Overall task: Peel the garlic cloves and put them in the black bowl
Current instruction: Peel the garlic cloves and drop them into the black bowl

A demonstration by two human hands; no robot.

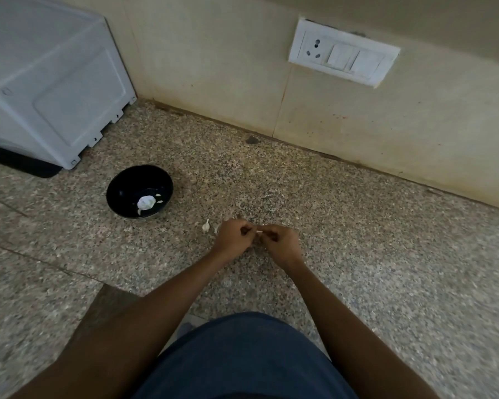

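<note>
Both hands, left hand (233, 237) and right hand (280, 242), pinch a garlic clove (259, 232), mostly hidden by fingers. The black bowl (139, 191) sits toward the tabletop's (357, 240) left edge; its pale contents are blurred.

The bowl (139, 191) stands on the counter (357, 254), left of and behind the two hands. In it lie a garlic bulb (146, 202) near the middle and two cloves (159, 198) just right of the bulb. The appliance (46, 79) sits at the far left of the counter, behind and left of the bowl, against the wall (228, 67). The socket plate (343, 53) is mounted on the wall, to the right and well behind the hands. The left hand (232, 239) and right hand (281, 244) meet over the counter, a garlic clove (259, 232) pinched between them. Garlic scraps (206, 226) lie on the counter just left of the left hand, between it and the bowl.
</note>
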